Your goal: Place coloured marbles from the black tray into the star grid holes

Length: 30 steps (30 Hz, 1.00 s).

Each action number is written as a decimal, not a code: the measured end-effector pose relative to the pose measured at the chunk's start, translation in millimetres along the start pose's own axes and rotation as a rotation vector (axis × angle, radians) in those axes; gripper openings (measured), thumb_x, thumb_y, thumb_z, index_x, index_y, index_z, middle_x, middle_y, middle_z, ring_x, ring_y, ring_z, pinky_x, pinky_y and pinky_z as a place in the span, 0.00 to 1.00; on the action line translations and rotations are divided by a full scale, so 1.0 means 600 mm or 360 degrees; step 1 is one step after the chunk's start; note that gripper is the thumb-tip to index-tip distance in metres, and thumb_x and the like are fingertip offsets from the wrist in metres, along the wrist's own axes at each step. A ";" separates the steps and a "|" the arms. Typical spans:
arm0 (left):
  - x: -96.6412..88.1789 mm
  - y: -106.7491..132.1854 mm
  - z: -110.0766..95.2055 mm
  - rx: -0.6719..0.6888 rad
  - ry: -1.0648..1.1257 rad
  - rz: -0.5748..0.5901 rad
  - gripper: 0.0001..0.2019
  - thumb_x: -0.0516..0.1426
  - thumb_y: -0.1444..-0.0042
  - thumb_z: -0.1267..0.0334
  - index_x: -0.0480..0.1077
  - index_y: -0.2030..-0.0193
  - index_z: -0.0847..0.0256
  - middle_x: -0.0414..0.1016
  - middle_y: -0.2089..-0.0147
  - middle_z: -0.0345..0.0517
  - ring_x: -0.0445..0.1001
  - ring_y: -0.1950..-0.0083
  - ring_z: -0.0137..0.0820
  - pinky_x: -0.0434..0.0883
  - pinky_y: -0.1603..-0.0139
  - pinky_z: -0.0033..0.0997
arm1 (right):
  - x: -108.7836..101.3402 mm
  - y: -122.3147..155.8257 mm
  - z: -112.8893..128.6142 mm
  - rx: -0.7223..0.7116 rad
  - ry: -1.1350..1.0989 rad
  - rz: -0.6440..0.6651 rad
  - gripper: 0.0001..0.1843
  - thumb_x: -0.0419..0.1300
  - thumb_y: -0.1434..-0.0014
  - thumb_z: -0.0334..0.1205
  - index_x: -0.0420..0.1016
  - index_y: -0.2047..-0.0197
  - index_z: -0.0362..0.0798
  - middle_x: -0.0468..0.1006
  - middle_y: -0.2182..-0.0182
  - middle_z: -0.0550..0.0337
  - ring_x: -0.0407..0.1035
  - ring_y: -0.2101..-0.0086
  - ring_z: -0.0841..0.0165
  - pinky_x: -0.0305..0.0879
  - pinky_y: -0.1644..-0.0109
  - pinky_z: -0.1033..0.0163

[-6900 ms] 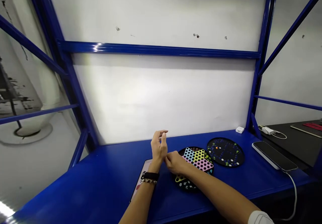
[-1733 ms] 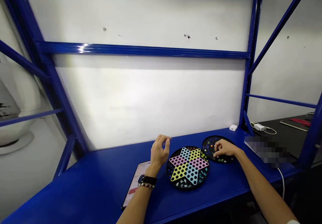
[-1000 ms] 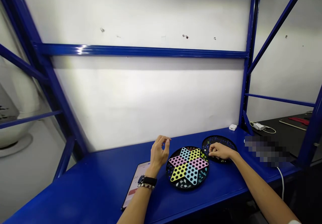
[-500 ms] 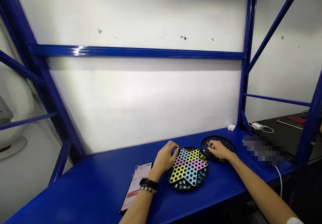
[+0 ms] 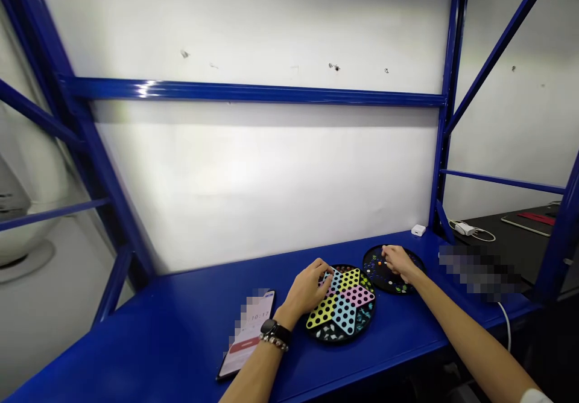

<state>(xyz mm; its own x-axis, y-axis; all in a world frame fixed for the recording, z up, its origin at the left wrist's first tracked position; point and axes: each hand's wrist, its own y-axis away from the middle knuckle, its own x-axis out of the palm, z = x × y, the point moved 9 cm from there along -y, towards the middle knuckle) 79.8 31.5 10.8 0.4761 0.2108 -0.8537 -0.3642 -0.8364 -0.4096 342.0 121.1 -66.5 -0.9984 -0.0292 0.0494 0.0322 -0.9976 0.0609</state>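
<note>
My left hand (image 5: 308,287) hangs over the upper left of a round Chinese checkers board (image 5: 344,301). Its fingers are bent, with a gap between thumb and forefinger, and I see nothing between them. The board has a yellow, pink and light blue star with black holes. Small pieces in several colours, among them white (image 5: 329,332) and teal ones (image 5: 363,315), lie in sections around its rim. My right hand (image 5: 400,263) is closed over a round black tray (image 5: 376,273) scattered with small coloured pieces. Its fingertips are pinched together; what they hold, if anything, is too small to make out.
A phone (image 5: 248,336) with a running timer lies left of the board on the blue tabletop (image 5: 181,330). A small white case (image 5: 418,230) sits at the back right. Blue frame posts (image 5: 443,107) and a white wall stand behind. A white cable (image 5: 505,324) hangs at right.
My left hand has shifted right and slightly down, further over the board. My right hand has moved right and up across the black tray, uncovering more small pieces. The view has shifted slightly.
</note>
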 end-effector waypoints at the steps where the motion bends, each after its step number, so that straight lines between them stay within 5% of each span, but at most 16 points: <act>1: 0.000 0.000 0.000 -0.0008 -0.0006 0.0004 0.11 0.49 0.35 0.60 0.73 0.58 0.55 0.75 0.53 0.45 0.75 0.60 0.35 0.70 0.59 0.33 | 0.007 -0.002 0.004 -0.0064 0.0140 -0.0015 0.14 0.58 0.40 0.46 0.65 0.73 0.49 0.61 0.83 0.69 0.54 0.83 0.74 0.48 0.78 0.68; 6: 0.004 0.003 -0.003 0.0005 -0.0031 0.0024 0.11 0.50 0.35 0.61 0.74 0.58 0.54 0.75 0.54 0.46 0.76 0.59 0.36 0.70 0.60 0.33 | 0.048 -0.016 0.042 -0.0412 0.1628 -0.0159 0.12 0.55 0.33 0.44 0.71 0.66 0.48 0.78 0.64 0.51 0.73 0.59 0.60 0.61 0.58 0.61; 9: 0.006 0.003 0.000 -0.0010 -0.0061 0.0024 0.11 0.50 0.35 0.61 0.74 0.57 0.54 0.75 0.53 0.45 0.76 0.59 0.36 0.71 0.59 0.34 | 0.056 -0.026 0.032 -0.0313 0.1938 -0.0115 0.11 0.53 0.31 0.42 0.73 0.58 0.45 0.79 0.55 0.42 0.74 0.52 0.55 0.62 0.52 0.58; 14: -0.010 0.001 0.020 -0.0109 -0.0143 -0.0119 0.10 0.50 0.35 0.61 0.74 0.58 0.55 0.76 0.54 0.47 0.76 0.54 0.39 0.71 0.55 0.38 | 0.058 -0.031 0.024 -0.0290 0.1800 -0.0070 0.08 0.54 0.33 0.39 0.71 0.59 0.44 0.78 0.57 0.39 0.74 0.54 0.54 0.63 0.53 0.57; 18: -0.020 0.002 0.026 -0.0155 -0.0137 -0.0181 0.10 0.50 0.35 0.61 0.73 0.57 0.55 0.76 0.54 0.47 0.76 0.54 0.39 0.71 0.55 0.37 | 0.047 -0.032 0.047 -0.0316 0.1487 -0.0054 0.16 0.44 0.29 0.45 0.66 0.64 0.48 0.75 0.68 0.52 0.71 0.69 0.64 0.63 0.65 0.62; 21: -0.021 0.002 0.021 -0.0138 -0.0118 -0.0177 0.10 0.50 0.35 0.61 0.73 0.58 0.55 0.76 0.54 0.46 0.76 0.55 0.38 0.71 0.56 0.37 | 0.017 -0.027 0.067 -0.0304 0.0907 -0.0010 0.20 0.35 0.29 0.49 0.61 0.64 0.50 0.65 0.76 0.64 0.56 0.82 0.72 0.54 0.77 0.66; 25: -0.020 0.002 0.017 -0.0136 -0.0091 -0.0174 0.10 0.51 0.36 0.61 0.74 0.58 0.55 0.76 0.54 0.46 0.76 0.55 0.38 0.72 0.56 0.37 | -0.023 -0.010 0.050 -0.0107 0.0038 0.0167 0.19 0.43 0.35 0.58 0.59 0.67 0.52 0.55 0.80 0.71 0.41 0.85 0.76 0.41 0.82 0.68; 27: -0.019 0.003 0.019 -0.0152 -0.0078 -0.0159 0.10 0.51 0.36 0.61 0.74 0.58 0.55 0.76 0.53 0.46 0.76 0.55 0.38 0.72 0.56 0.37 | -0.043 0.003 0.037 -0.0103 0.0245 0.0151 0.21 0.45 0.36 0.60 0.59 0.69 0.52 0.54 0.81 0.71 0.41 0.85 0.75 0.40 0.81 0.67; 30: -0.018 0.003 0.020 -0.0154 -0.0053 -0.0140 0.10 0.51 0.37 0.61 0.74 0.58 0.55 0.76 0.53 0.46 0.76 0.55 0.38 0.72 0.56 0.37 | -0.050 0.036 0.042 -0.0398 0.1029 0.0104 0.22 0.49 0.34 0.55 0.59 0.75 0.51 0.60 0.82 0.66 0.54 0.80 0.71 0.49 0.76 0.65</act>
<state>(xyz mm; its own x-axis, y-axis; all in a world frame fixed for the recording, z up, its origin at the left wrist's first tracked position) 64.8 33.9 15.4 0.4755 0.3010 -0.8267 -0.2424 -0.8585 -0.4520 373.7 101.9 -41.8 -0.8251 -0.0434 -0.5634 0.1586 -0.9748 -0.1571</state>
